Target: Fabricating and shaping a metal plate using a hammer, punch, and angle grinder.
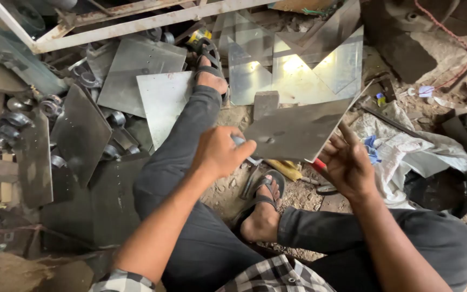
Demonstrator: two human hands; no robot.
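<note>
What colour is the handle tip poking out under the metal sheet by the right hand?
Red handle tip, clearest in the head view.

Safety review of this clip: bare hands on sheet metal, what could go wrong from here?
1. The right hand props the metal sheet from below with open fingers; the bare edge may cut, or the sheet may slip.
2. The left hand works a small tool against the sheet's face; a slip could reach the other hand.
3. A sandalled foot sits under the sheet, among scrap plates.
</note>
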